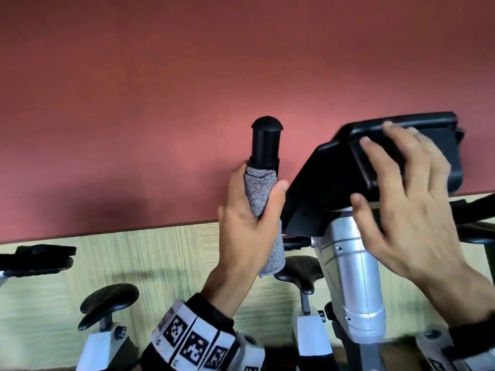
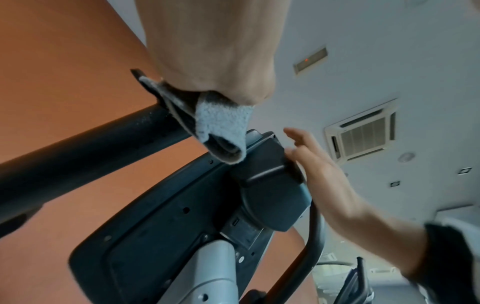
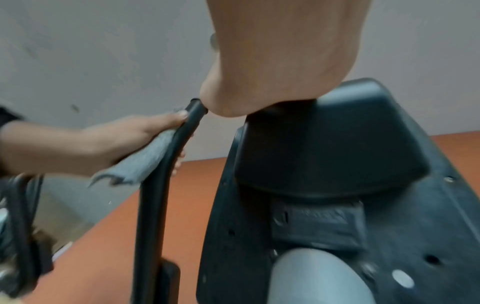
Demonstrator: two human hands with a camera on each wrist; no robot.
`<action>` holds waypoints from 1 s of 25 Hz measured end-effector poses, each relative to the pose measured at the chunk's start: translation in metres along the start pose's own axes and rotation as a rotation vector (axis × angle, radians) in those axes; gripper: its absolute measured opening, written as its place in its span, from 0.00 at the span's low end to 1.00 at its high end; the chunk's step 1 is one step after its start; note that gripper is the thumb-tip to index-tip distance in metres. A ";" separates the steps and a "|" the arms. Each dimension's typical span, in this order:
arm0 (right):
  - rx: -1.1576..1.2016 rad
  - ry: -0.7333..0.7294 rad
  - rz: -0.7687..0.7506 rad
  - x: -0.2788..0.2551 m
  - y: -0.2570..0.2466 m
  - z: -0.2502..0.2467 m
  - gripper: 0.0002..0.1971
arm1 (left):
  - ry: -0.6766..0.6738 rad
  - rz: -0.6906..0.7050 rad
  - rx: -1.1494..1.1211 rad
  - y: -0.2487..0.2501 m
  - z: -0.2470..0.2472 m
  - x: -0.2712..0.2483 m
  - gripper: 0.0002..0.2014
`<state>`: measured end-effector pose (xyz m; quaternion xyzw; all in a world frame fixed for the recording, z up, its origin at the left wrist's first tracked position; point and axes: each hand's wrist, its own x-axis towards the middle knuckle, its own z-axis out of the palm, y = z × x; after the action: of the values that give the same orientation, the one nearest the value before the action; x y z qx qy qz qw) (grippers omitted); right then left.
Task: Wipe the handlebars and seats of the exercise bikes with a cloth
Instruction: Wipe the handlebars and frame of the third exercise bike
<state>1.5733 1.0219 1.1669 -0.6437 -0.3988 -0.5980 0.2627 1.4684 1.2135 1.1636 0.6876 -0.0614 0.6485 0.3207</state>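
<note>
Left hand: the left hand (image 1: 247, 218) is wrapped around the upright black foam-covered handlebar post (image 1: 265, 141), with the grey terry cloth (image 1: 261, 194) held between palm and post; thumb and fingers are curled round both.
Cloth: the cloth is wound about the post below its rounded black end cap, and a loose end hangs beneath the fist.
Right hand: the right hand (image 1: 401, 207) is laid with spread, straight fingers against the back of the black plastic console housing (image 1: 316, 194); nothing is gripped.
Console: the housing is mounted on a silver metal column (image 1: 353, 277), just right of the post.
Seats: two black saddle-shaped bike seats (image 1: 109, 303) are seen lower down, before a pale wood-grain wall panel (image 1: 160, 258) under a red wall (image 1: 187, 76).
Contact: in the blurred right wrist view, the palm appears to touch the housing's raised block.
</note>
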 end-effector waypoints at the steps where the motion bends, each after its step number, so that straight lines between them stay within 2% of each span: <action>1: -0.071 0.025 -0.038 -0.018 0.003 0.003 0.28 | 0.006 -0.006 0.005 -0.001 0.001 0.000 0.20; 3: -0.156 0.020 -0.176 -0.057 0.010 0.017 0.21 | 0.008 0.012 0.010 0.000 0.002 0.000 0.17; 6: -0.150 -0.247 -0.466 -0.102 0.026 0.058 0.16 | -0.014 0.129 0.013 -0.003 0.000 0.006 0.12; 7: -0.162 -0.304 -0.516 -0.114 0.034 0.073 0.16 | -0.006 0.170 0.014 -0.006 0.000 0.006 0.11; 9: -0.164 -0.331 -0.514 -0.135 0.051 0.104 0.16 | 0.031 0.237 0.050 -0.013 0.001 0.009 0.09; 12: -0.113 -0.262 -0.443 -0.155 0.056 0.134 0.10 | 0.092 0.337 0.156 -0.018 0.001 0.010 0.12; 17: -0.185 -0.204 -0.386 -0.174 0.052 0.150 0.06 | 0.198 0.496 0.264 -0.034 0.005 0.005 0.17; 19: -0.165 -0.225 -0.330 -0.178 0.046 0.147 0.09 | 0.267 0.555 0.361 -0.054 0.008 -0.009 0.23; 22: -0.162 -0.286 -0.268 -0.180 0.040 0.144 0.32 | 0.342 0.653 0.499 -0.086 0.014 -0.025 0.38; 23: -0.204 -0.313 -0.274 -0.182 0.038 0.143 0.35 | 0.369 0.704 0.514 -0.088 0.016 -0.024 0.39; 25: -0.233 -0.323 -0.274 -0.183 0.035 0.141 0.35 | 0.427 0.788 0.559 -0.078 0.022 -0.014 0.39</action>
<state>1.6879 1.0812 0.9718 -0.6967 -0.4475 -0.5595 0.0361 1.5239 1.2585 1.1238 0.5244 -0.0734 0.8370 -0.1375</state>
